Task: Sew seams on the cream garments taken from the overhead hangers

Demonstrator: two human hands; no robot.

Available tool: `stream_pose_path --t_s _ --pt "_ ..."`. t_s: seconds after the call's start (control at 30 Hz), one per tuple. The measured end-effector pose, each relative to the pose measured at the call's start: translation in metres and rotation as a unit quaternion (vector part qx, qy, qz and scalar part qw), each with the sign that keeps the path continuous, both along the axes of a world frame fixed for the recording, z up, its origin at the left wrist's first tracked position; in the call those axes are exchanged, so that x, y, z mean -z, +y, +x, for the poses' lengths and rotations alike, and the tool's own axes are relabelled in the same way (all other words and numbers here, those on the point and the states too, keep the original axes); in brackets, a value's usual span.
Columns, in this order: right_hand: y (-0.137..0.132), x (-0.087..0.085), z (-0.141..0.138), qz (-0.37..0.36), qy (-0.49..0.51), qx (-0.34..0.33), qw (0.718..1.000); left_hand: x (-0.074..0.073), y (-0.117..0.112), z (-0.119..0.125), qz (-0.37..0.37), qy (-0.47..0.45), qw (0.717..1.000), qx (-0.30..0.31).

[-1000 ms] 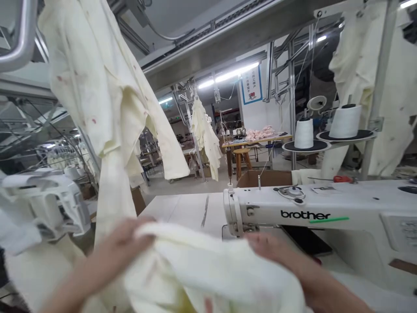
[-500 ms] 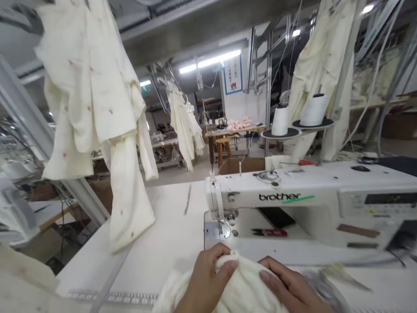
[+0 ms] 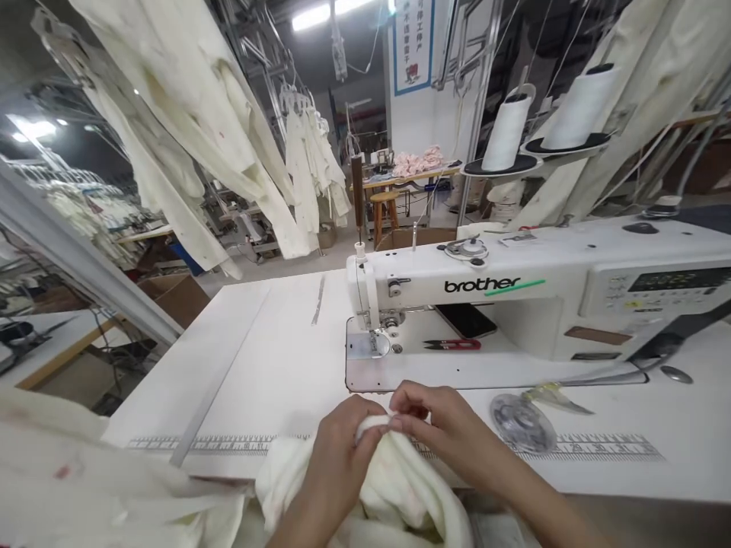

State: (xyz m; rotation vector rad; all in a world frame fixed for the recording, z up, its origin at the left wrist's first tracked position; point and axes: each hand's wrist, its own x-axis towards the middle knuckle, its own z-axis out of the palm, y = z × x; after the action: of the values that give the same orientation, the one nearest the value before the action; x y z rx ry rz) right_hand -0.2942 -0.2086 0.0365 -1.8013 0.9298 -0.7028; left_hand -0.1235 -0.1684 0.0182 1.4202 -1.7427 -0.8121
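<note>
A cream garment [image 3: 400,487] with faint pink marks lies bunched at the table's front edge, partly hanging over it. My left hand [image 3: 336,457] pinches a folded edge of it between thumb and fingers. Close beside it, my right hand [image 3: 426,415] pinches the same edge at its right end, the fingertips of both hands almost touching. Just beyond my hands stands a white sewing machine [image 3: 485,297], its needle area [image 3: 374,342] holding no cloth.
Red-handled thread snips [image 3: 454,345] and a black phone [image 3: 465,320] lie under the machine arm. A clear round disc [image 3: 522,422] rests on the right, by a printed ruler strip [image 3: 605,447]. Cream garments [image 3: 217,114] hang at left; thread cones [image 3: 507,133] stand behind.
My right hand has moved left to meet my left hand and now pinches the garment's edge. The view has tilted downward, and the hanging garments at left have swung.
</note>
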Motion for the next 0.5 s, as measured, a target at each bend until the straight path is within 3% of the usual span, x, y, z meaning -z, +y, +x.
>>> stream_pose_path --t_s 0.13,0.27,0.4,0.47,0.5 --pt "-0.018 0.0 -0.006 0.151 -0.041 -0.093 0.983 0.002 0.003 0.0 -0.047 -0.022 0.997 0.059" --pt "-0.034 0.015 0.004 0.328 -0.094 -0.176 0.924 0.005 0.004 0.0 -0.106 -0.006 0.994 0.035" --pt "-0.032 0.04 0.019 0.446 -0.162 -0.134 0.87 0.009 0.004 0.0 -0.11 0.049 0.992 0.021" --pt "-0.026 0.045 0.022 0.456 -0.183 -0.12 0.863 0.01 0.004 0.0 -0.083 0.07 0.994 -0.008" --pt "-0.023 0.044 0.022 0.439 -0.183 -0.111 0.872 0.011 0.003 0.0 -0.068 0.078 0.994 -0.029"
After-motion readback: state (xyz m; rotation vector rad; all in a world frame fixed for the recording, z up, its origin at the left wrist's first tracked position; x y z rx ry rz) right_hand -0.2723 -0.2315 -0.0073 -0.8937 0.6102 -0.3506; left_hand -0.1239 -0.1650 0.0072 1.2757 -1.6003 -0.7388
